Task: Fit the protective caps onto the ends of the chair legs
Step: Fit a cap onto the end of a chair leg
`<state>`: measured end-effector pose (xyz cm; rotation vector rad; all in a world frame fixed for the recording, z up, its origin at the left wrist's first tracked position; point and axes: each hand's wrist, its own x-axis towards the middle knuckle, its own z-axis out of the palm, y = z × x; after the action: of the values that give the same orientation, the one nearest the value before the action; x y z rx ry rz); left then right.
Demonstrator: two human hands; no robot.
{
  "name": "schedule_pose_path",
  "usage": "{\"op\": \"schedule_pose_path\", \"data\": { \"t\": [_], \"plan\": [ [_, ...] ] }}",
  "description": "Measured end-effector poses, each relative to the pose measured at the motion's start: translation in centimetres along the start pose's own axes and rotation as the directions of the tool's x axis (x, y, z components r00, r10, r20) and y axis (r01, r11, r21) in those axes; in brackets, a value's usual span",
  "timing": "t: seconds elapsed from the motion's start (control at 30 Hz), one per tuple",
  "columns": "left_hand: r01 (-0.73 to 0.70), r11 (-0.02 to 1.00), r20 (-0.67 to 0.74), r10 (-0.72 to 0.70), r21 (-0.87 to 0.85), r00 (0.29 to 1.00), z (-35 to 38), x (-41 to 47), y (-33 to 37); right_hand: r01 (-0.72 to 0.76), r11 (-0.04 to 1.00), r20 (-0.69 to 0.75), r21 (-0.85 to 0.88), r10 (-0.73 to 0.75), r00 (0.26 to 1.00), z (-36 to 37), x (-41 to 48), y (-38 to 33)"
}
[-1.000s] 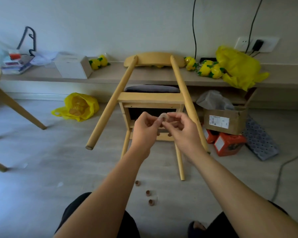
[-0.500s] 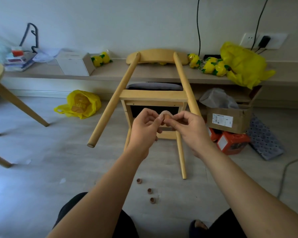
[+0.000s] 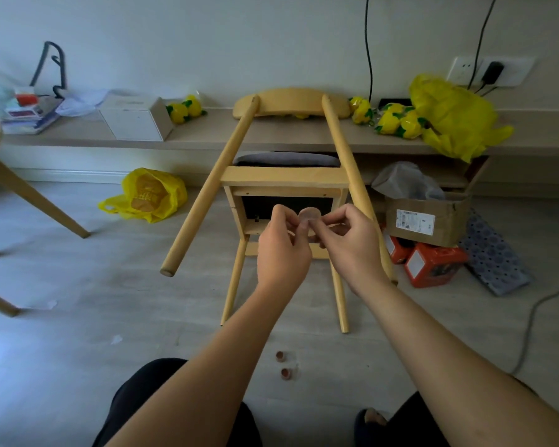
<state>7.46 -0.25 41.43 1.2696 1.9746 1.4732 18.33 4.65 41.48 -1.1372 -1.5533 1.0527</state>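
A light wooden chair (image 3: 286,180) lies tipped toward the wall, its backrest on a low ledge and its four legs pointing toward me. The long left leg ends bare (image 3: 168,271); two short front legs end near the floor (image 3: 344,329). Both hands meet in front of the seat frame, pinching one small round tan cap (image 3: 309,215) between their fingertips: my left hand (image 3: 283,253) from the left, my right hand (image 3: 352,243) from the right. Two brown caps (image 3: 280,355) (image 3: 286,373) lie on the floor below my forearms.
A cardboard box (image 3: 428,217) and red boxes (image 3: 433,264) stand right of the chair, with a perforated mat (image 3: 494,256) and a grey cable (image 3: 530,321). A yellow bag (image 3: 149,195) lies left. Legs of another wooden piece of furniture (image 3: 29,195) cross the far left. My knees are at the bottom edge.
Both hands stay together on the cap and shift only slightly; the cap now shows more above the fingertips. A third cap seen on the floor earlier is now hidden behind my left forearm.
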Motion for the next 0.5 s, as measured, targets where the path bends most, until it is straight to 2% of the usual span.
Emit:
{"op": "schedule_pose_path", "data": {
  "t": [0.13,0.23,0.3,0.37,0.5],
  "plan": [
    [0.121,0.987,0.122,-0.108,-0.103,0.987,-0.2,0.3,-0.2,0.056,0.997,0.056,-0.059,-0.052,0.997,-0.5,-0.1,0.1],
    [0.183,0.971,0.148,-0.16,-0.153,0.976,0.0,0.1,-0.6,0.086,0.991,0.228,-0.1,-0.061,0.972,-1.1,0.1,0.3],
    [0.233,0.956,0.13,-0.212,-0.177,0.969,-0.1,0.4,-0.9,0.064,0.996,0.3,-0.059,-0.043,0.953,-1.3,0.0,0.3],
    [0.285,0.93,0.123,-0.262,-0.234,0.957,-0.4,0.8,-1.0,0.083,0.995,0.28,-0.062,-0.063,0.958,-1.4,-0.1,0.4],
    [0.274,0.928,0.148,-0.243,-0.254,0.959,-0.4,0.8,-1.1,0.078,0.982,0.22,-0.172,-0.039,0.975,-1.7,0.1,0.7]
  ]
}}
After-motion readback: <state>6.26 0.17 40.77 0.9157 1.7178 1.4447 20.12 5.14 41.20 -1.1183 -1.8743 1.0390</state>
